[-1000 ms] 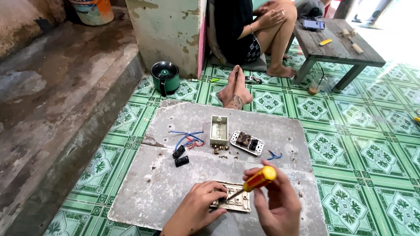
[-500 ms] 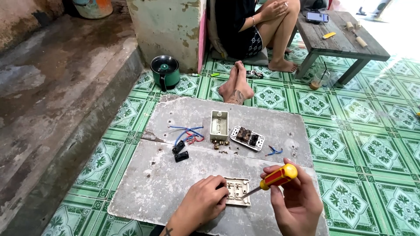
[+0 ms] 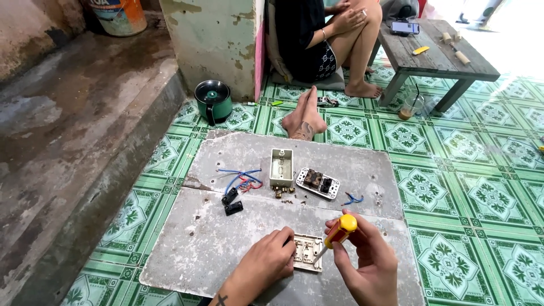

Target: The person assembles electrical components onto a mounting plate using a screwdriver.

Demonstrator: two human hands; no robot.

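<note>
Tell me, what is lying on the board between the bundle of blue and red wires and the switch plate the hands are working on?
In the head view, two small black parts lie on the grey board between the wires and the switch plate.

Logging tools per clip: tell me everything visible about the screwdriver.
The screwdriver has a stubby yellow handle with a red-orange collar and a thin metal shaft. It looks plastic-gripped. It is tilted, tip down-left, meeting the pale switch plate on the grey board. The right hand grips its handle; the left hand steadies the plate.
</note>
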